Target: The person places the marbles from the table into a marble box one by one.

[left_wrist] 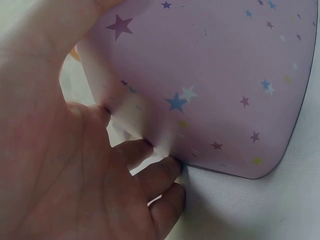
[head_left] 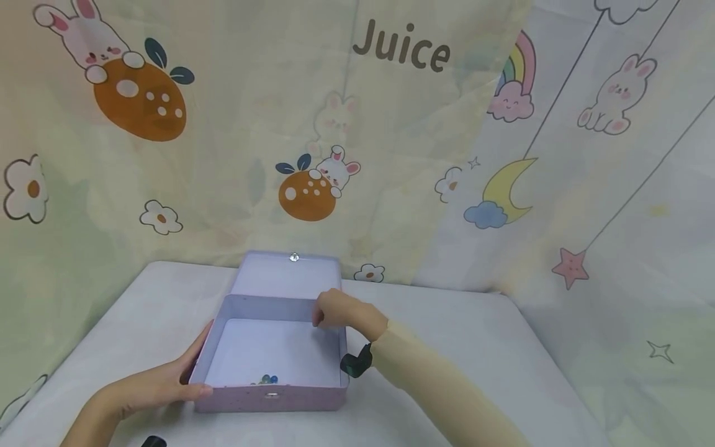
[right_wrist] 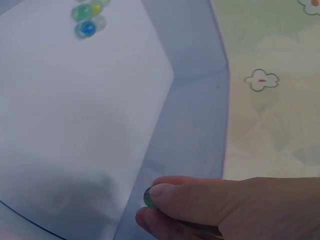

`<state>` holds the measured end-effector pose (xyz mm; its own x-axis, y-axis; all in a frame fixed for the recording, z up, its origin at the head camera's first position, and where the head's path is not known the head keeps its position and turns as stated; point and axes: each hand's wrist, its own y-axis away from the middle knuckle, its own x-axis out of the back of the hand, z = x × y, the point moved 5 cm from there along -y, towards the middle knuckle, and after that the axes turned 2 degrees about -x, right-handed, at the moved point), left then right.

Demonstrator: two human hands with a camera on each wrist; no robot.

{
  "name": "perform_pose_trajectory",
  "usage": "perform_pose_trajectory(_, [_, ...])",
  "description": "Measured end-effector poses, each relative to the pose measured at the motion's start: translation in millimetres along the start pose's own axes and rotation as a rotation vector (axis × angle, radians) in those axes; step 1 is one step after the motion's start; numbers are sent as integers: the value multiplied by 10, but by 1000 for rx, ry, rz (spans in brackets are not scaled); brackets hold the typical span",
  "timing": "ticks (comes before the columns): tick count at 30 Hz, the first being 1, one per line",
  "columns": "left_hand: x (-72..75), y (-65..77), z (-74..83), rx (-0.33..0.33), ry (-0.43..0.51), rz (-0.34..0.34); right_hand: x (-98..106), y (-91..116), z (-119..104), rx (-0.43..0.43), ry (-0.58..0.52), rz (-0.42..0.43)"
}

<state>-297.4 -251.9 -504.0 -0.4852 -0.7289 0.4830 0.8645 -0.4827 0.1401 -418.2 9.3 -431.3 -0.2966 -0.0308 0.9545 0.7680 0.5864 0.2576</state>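
Observation:
A pinkish-purple box (head_left: 270,400) with star prints stands on the table, its pale lid (head_left: 287,276) tipped back behind it. My left hand (head_left: 162,382) grips the box's left side, thumb at the front corner; the left wrist view shows its curled fingertips against the starry outside. Over the far right corner of the box is my right hand (head_left: 337,309). In the right wrist view, its thumb and fingers pinch a green glass marble (right_wrist: 148,198), partly covered by the thumb. Several glass marbles (right_wrist: 82,12), green, blue, yellow and clear, lie together inside by the front wall.
A white cloth covers the table (head_left: 424,347). Behind it hangs a printed curtain (head_left: 234,124) with rabbits, flowers and a moon. A small metal clasp (head_left: 272,395) sits on the box front, and another catch (head_left: 294,257) on the lid edge.

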Motion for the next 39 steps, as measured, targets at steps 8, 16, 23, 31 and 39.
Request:
perform_pose_trajectory(8, [-16,38,-85,-2,-9,5,-171,-58,-30,1,85,-7])
perform_pose_trajectory(16, [20,63,-103,9,-56,17,-238,-129,-85,46,136,8])
perform_pose_trajectory(23, [18,64,-77,-5,-50,24,-340,-215,-120,66,175,-24])
perform_pose_trajectory(31, [-6,42,-36,17,-99,12,-414,-262,-174,136,139,7])
perform_pose_trajectory(39, [1,29,-25,3,-65,1,-370,-256,-223,134,45,5])
